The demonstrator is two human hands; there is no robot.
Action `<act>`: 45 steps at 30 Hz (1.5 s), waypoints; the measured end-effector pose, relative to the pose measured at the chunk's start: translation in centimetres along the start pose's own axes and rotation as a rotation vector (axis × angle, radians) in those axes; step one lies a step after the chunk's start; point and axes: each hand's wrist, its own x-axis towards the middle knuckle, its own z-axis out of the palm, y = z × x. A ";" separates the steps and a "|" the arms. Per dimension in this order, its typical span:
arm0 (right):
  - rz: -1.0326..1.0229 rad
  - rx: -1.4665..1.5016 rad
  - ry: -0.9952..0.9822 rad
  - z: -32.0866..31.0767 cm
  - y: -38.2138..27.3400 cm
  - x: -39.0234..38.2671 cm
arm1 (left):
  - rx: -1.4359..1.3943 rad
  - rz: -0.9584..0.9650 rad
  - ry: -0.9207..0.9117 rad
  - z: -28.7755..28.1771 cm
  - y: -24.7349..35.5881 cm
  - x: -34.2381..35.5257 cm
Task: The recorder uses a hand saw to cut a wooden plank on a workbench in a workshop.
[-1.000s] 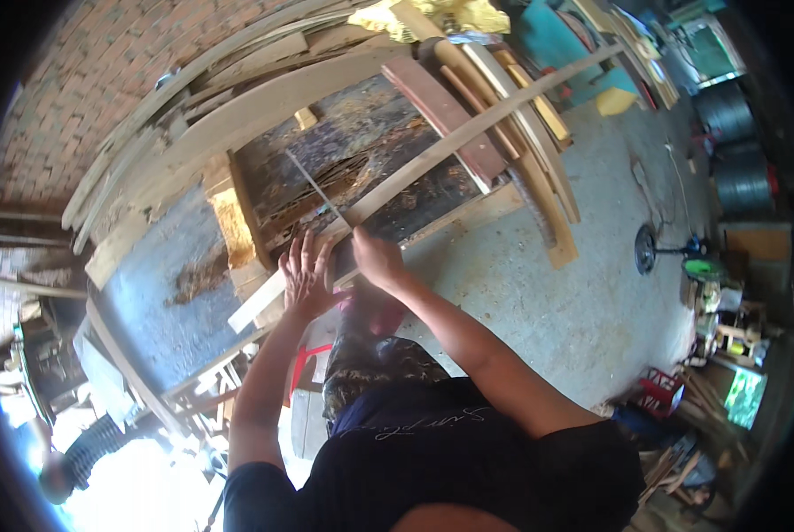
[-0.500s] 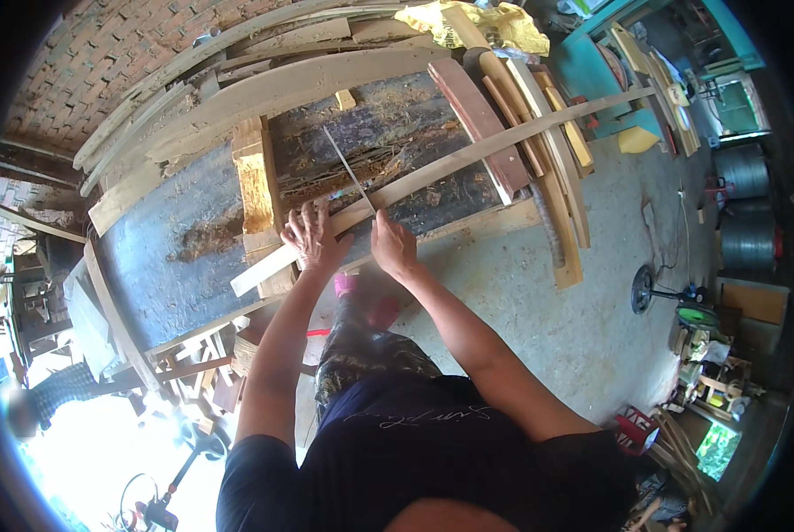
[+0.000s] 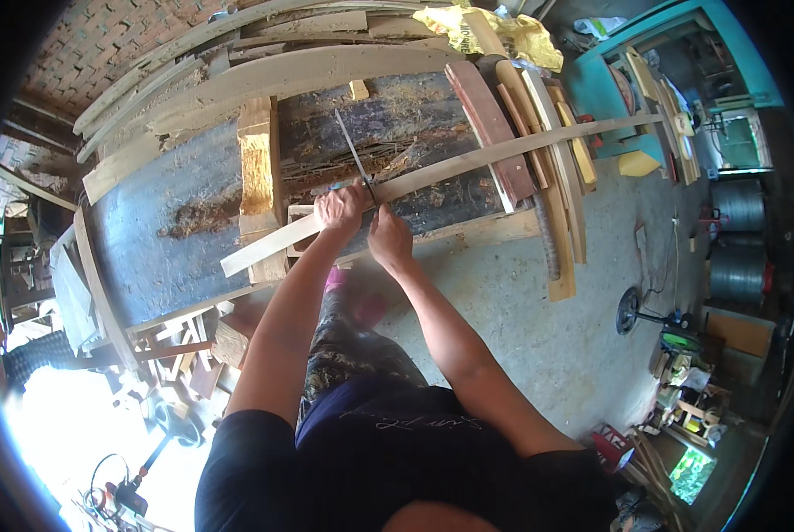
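A long flat wooden strip [image 3: 521,144] lies slantwise over the dark workbench [image 3: 149,266]. Across it rests a thin straight metal blade [image 3: 353,144], which looks like a try square's, with a dark part where it meets the strip. My right hand [image 3: 390,238] is closed at the near end of this square, below the strip's near edge. My left hand [image 3: 339,207] is wrapped over the strip just left of the blade, fingers curled; anything small between its fingertips is hidden. The strip's pale left end sticks out past the hand.
A notched wooden block [image 3: 257,168] stands left of my hands. Reddish planks [image 3: 494,133] and other boards lie under the strip at right. A small wood offcut [image 3: 359,89] sits farther back. A standing fan [image 3: 629,310] is on the floor at right; scrap wood [image 3: 206,372] lies lower left.
My left hand has slid right along the strip to the blade, going from spread fingers to curled ones. My right hand stays at the square; the view has shifted slightly.
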 end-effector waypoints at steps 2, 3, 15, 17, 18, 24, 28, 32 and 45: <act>-0.005 -0.004 0.022 0.0 -0.2 0.1 | -0.018 -0.025 -0.003 0.2 0.1 0.3; -0.007 -0.005 0.047 -0.1 -0.2 0.1 | -0.022 -0.024 -0.003 0.4 0.1 0.2; -0.009 -0.069 0.033 -1.7 1.4 -2.8 | 0.029 0.042 0.176 1.4 0.7 -0.6; -0.040 -0.089 0.095 -0.3 1.2 -1.8 | 0.010 0.035 0.182 1.6 0.3 -0.4; -0.041 -0.079 0.102 -0.1 1.5 -1.8 | -0.018 0.031 0.191 1.9 0.3 -0.4; -0.051 -0.144 0.083 -0.4 0.9 -2.6 | -0.013 0.032 0.227 2.5 -0.5 -1.1; -0.065 -0.184 0.136 0.1 1.4 -1.0 | -0.021 0.042 0.212 1.7 0.4 -0.4; -0.111 -0.139 0.118 -0.7 0.6 -1.5 | -0.010 0.020 0.232 1.5 -0.2 -0.6; 0.040 0.064 0.019 0.6 1.8 -1.7 | 0.065 0.023 0.125 0.7 0.7 -1.1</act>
